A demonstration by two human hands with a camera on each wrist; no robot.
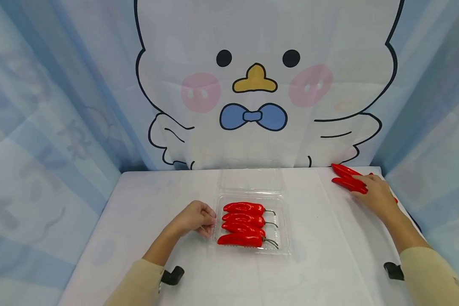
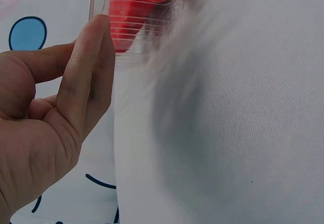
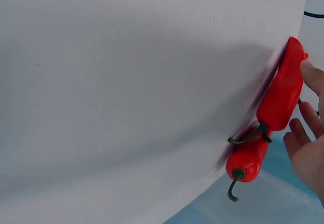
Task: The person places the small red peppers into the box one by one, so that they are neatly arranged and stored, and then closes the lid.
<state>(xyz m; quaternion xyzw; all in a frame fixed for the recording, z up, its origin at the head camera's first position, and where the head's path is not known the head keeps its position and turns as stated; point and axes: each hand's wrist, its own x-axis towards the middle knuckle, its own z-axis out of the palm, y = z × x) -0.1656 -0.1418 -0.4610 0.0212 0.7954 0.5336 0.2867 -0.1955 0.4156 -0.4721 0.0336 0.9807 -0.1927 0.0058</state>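
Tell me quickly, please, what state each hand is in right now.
Left hand: at the edge of the clear box; whether it pinches it cannot be told.
Right hand: open, at the red peppers outside the box.

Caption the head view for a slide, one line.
Left hand at an open clear box of red peppers, right hand at more peppers by the far right corner of the table.

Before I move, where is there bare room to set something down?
Bare table lies between the clear box and the right hand, left of the left hand, and on the box's near side. Crowded: the box's peppers and the far-right peppers by the right hand.
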